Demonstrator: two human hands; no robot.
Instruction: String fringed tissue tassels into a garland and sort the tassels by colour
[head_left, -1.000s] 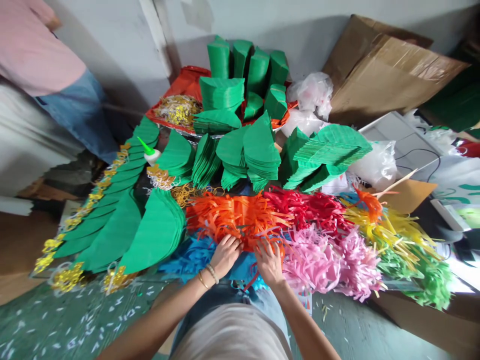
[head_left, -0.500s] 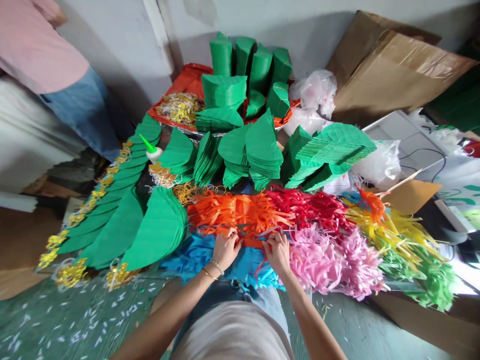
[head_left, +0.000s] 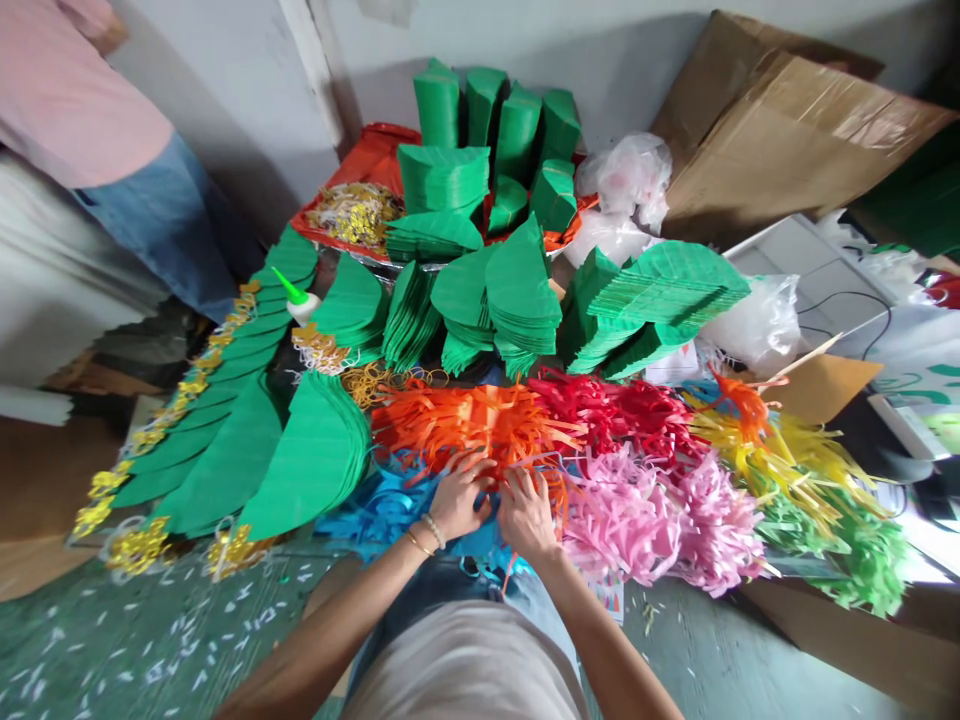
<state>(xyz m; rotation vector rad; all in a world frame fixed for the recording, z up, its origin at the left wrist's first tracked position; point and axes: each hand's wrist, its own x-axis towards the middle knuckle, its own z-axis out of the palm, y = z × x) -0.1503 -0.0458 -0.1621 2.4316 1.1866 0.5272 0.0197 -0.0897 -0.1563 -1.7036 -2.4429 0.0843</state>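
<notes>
From the head camera, the left hand (head_left: pixel 461 505) and right hand (head_left: pixel 527 515) clench orange paper fringe (head_left: pixel 472 425) near the front edge of the bench (head_left: pixel 296 552), blue fringe (head_left: pixel 382 510) under the left, pink fringe (head_left: pixel 622 520) crowding the right, stacked green paper cutouts (head_left: pixel 517 290) beyond, leaving little open room

The desk (head_left: pixel 300 553) is heaped with cut paper: blue paper fringe (head_left: pixel 382 510) lies right under the fingers (head_left: pixel 469 490), with orange paper fringe (head_left: pixel 457 425) just beyond them. Pink paper fringe (head_left: pixel 622 530) sits to their right, red paper fringe (head_left: pixel 615 415) beyond that, and stacks of green paper semicircles (head_left: pixel 315 465) to their left — yellow rubber bands (head_left: pixel 367 388) farther out.
</notes>
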